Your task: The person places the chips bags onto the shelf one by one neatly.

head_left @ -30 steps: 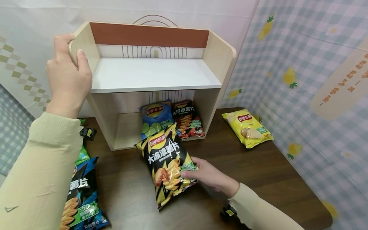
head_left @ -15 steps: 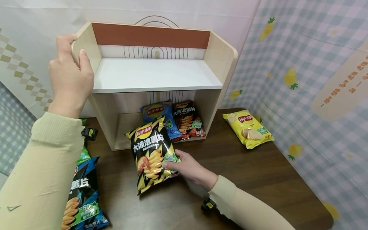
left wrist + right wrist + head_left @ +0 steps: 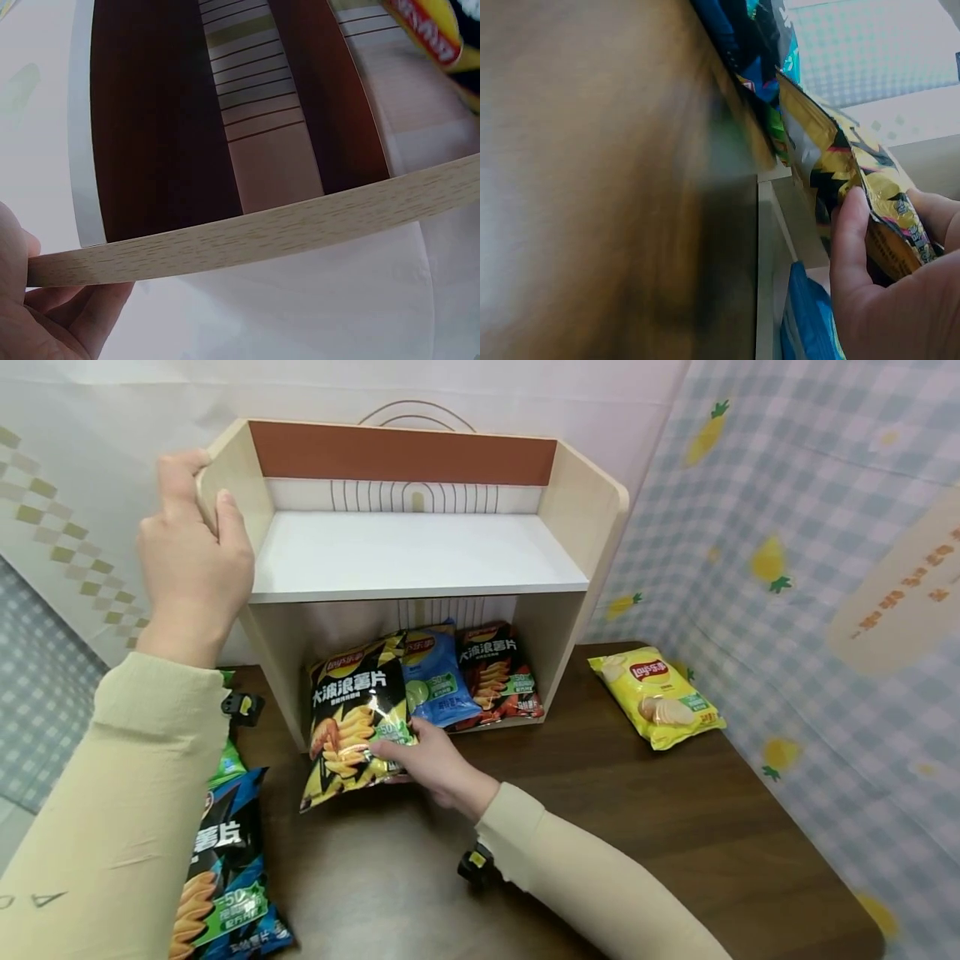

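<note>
My right hand point(image 3: 442, 767) grips the lower right side of a black and yellow bag of potato chips point(image 3: 352, 710), thumb on its front. The bag's top is inside the lower left of a small wooden shelf point(image 3: 420, 590), its bottom sticking out over the front edge. In the right wrist view my fingers and thumb pinch the yellow bag's edge point(image 3: 829, 150). My left hand point(image 3: 197, 552) holds the upper left side panel of the shelf; in the left wrist view the fingers curl around the panel's edge point(image 3: 247, 240). A blue chip bag point(image 3: 438, 681) stands beside the black and yellow one.
A dark red chip bag point(image 3: 497, 677) stands at the lower right inside the shelf. On the brown table point(image 3: 600, 827) a yellow chip bag point(image 3: 656, 697) lies right of the shelf. A black and blue chip bag point(image 3: 232, 877) and a partly hidden green bag point(image 3: 227, 767) lie at left.
My right hand has carried the black and yellow chip bag left and away from me, from in front of the shelf into its lower left opening. My left hand keeps its hold on the panel.
</note>
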The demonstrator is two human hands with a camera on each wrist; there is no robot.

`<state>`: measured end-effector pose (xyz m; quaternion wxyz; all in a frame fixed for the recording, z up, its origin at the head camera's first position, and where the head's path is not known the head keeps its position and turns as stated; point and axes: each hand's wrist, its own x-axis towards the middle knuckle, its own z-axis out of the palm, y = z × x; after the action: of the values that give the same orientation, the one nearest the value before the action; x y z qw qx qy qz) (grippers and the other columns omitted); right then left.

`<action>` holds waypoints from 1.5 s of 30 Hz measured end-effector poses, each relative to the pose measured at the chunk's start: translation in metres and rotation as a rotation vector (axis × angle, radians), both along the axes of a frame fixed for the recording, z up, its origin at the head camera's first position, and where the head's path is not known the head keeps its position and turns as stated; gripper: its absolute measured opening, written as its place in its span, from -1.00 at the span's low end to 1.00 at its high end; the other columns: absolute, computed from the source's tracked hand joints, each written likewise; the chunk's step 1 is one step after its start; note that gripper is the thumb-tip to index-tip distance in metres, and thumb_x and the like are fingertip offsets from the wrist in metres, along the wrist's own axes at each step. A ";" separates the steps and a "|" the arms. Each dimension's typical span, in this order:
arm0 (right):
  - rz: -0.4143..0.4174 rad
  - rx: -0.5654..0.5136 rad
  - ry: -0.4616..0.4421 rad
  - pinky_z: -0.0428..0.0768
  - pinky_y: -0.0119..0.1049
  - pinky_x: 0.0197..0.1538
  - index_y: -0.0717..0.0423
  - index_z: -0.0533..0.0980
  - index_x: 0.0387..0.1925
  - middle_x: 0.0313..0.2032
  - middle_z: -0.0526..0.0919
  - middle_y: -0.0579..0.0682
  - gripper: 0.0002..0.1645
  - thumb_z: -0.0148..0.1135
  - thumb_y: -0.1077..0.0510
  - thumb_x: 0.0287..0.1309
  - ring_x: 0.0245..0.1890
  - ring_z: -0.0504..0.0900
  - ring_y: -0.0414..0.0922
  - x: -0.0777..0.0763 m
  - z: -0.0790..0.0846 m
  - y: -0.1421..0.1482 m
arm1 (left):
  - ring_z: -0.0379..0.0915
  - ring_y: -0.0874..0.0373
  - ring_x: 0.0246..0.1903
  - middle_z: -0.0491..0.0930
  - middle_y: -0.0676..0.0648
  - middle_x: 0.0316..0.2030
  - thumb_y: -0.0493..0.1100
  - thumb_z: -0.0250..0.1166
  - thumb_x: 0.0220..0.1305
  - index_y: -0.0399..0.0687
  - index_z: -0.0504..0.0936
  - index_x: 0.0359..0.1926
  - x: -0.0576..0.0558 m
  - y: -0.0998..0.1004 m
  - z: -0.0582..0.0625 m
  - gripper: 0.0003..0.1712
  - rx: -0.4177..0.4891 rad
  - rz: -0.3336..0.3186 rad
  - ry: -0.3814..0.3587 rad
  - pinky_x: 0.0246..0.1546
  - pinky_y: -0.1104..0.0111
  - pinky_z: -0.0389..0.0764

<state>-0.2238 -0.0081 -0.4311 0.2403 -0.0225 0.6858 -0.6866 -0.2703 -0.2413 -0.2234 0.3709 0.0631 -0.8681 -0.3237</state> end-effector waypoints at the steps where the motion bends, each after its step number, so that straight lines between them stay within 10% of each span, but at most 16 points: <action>1: -0.017 0.012 -0.007 0.64 -0.09 -0.16 0.13 -0.06 0.50 0.45 0.03 0.17 0.13 0.43 0.02 0.09 -0.14 0.65 -0.08 -0.003 0.001 -0.004 | 0.51 -0.29 -0.02 0.54 -0.33 0.07 0.12 -0.17 0.41 0.19 0.21 0.35 0.000 0.000 0.000 -0.47 0.000 -0.002 0.001 -0.16 -0.10 0.47; 10: -0.067 0.008 -0.019 0.64 -0.09 -0.16 0.17 -0.03 0.49 0.40 0.12 0.22 0.07 0.40 0.08 0.12 -0.19 0.66 -0.06 -0.019 0.001 -0.022 | 0.52 -0.30 -0.03 0.54 -0.33 0.08 0.11 -0.18 0.41 0.19 0.19 0.35 0.001 0.007 0.002 -0.47 -0.004 -0.016 -0.008 -0.19 -0.10 0.50; 21: -0.270 -0.239 -0.109 0.64 -0.15 -0.14 0.22 -0.06 0.47 0.23 0.34 0.25 0.10 0.40 0.05 0.10 -0.12 0.66 0.02 0.011 -0.019 -0.020 | 0.51 -0.27 -0.01 0.54 -0.32 0.08 0.09 -0.16 0.42 0.13 0.21 0.33 0.001 0.011 0.003 -0.48 -0.019 -0.018 0.023 -0.14 -0.13 0.50; 31: -0.158 -0.352 -0.274 0.60 -0.11 -0.04 0.32 0.23 0.27 0.17 0.44 0.19 -0.14 0.42 0.00 0.10 0.04 0.57 0.14 0.032 -0.027 -0.041 | 0.51 -0.30 -0.02 0.54 -0.32 0.09 0.09 -0.17 0.42 0.14 0.22 0.32 0.002 0.010 0.003 -0.49 -0.030 -0.009 0.029 -0.14 -0.14 0.50; 45: -0.295 -0.382 -0.321 0.61 -0.11 -0.07 0.30 0.30 0.23 0.14 0.48 0.21 -0.42 0.22 0.16 0.27 -0.09 0.65 0.15 0.027 -0.032 -0.070 | 0.51 -0.30 -0.03 0.54 -0.34 0.07 0.11 -0.17 0.42 0.21 0.21 0.31 0.007 0.011 0.004 -0.51 -0.028 -0.012 0.009 -0.17 -0.13 0.53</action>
<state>-0.1971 -0.0779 -0.4628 0.2347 0.1418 0.4930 -0.8257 -0.2636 -0.2299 -0.2193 0.3739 0.0514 -0.8712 -0.3141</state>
